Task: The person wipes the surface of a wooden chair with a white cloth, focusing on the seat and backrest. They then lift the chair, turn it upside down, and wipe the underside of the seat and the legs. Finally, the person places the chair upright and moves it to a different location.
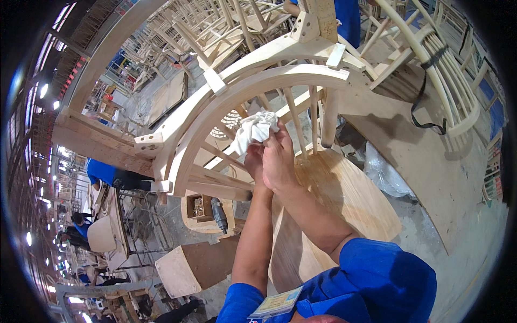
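Blue shirt on a co-worker (101, 171) way over at the left, bent near a bench, but what's worth watching is nearer in. Moving right you hit the left leg of a curved pale wooden arch (182, 167), and below it a dark power tool (219, 215) lies next to a small box (200, 209) of bits, safely apart from the work. Then come the hands, right up against each other inside the arch: the left hand (255, 160) is half hidden, so I can't tell how its fingers grip, while the right hand (280, 156) has its fingers closed on a bunched white cloth (257, 130). That cloth sits in among the spindles (294, 117); whether it's wrapped around one, no idea from where I'm standing. Looks like a wipe-down to me. If so, I'd fold the rag into a tidy pad, since loose folds could snag on a rough edge, run it lengthwise with the grain, and poke a fingertip through the cloth into the joints up top. Go easy on pressure, those spindles look thin. Dust would likely drop on the seat (350, 196) below, so I'd do that last. Further right, just crumpled clear plastic (381, 172) and another chair frame with a black strap (423, 102).
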Motion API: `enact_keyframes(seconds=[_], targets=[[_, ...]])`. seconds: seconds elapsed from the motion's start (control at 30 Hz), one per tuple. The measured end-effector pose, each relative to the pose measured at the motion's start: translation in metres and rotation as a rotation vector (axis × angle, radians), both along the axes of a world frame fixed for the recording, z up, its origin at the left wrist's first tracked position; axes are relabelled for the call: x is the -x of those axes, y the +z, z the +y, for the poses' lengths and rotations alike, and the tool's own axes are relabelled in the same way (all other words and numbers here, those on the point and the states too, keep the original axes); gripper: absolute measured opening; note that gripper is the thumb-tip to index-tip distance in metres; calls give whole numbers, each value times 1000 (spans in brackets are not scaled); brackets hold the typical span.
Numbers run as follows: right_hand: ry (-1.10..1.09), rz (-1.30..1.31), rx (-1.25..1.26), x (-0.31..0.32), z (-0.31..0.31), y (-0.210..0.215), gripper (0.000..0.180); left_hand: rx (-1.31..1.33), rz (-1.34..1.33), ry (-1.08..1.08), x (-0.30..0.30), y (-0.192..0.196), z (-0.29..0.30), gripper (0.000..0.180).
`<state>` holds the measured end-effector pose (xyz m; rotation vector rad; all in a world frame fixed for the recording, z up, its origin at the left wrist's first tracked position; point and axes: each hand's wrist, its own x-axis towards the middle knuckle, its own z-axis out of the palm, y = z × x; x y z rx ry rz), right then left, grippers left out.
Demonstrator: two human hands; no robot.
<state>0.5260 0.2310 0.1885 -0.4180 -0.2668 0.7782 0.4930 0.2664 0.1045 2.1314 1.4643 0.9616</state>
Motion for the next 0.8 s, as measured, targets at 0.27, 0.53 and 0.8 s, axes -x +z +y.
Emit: enact_keyframes(seconds=[0.27, 0.53, 0.8], targets=[[-56, -288, 164, -28, 21, 8, 24, -67, 7, -5, -15, 1, -4, 27], [-484, -975, 475, -23, -3, 11, 24, -104, -11, 20, -10, 6, -3, 24], [-203, -598, 372, 6, -21, 1, 35, -180, -27, 23, 3, 10, -9, 22]])
